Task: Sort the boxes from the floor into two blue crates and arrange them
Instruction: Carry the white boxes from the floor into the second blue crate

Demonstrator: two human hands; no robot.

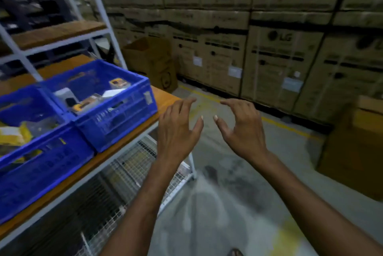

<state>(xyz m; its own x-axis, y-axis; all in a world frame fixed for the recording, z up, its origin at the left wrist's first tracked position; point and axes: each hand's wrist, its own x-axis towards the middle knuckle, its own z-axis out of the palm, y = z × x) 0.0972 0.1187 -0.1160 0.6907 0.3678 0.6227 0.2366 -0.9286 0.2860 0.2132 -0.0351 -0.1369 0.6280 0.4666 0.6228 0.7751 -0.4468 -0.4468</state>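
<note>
Raised side by side over floor (269,172), just right of table (163,98) edge: left hand (178,131), right hand (243,131). Both grips slack, fingers spread and lightly bent, holding nothing. On table, touching: near crate (41,172), far crate (116,125). Small boxes (119,83) lie inside both. Cartons (279,58) stacked behind.

A wall of stacked cartons (279,64) fills the background, some printed with the LG mark. An open carton (151,62) stands at their foot, beside a white metal rack (100,8) with wooden shelves (58,31) and a wire-mesh tier (132,164) below. A yellow line (290,128) runs along the cartons. A brown box (356,152) sits at right. Dark blurred shapes, perhaps bins (35,4), lie behind the rack.
</note>
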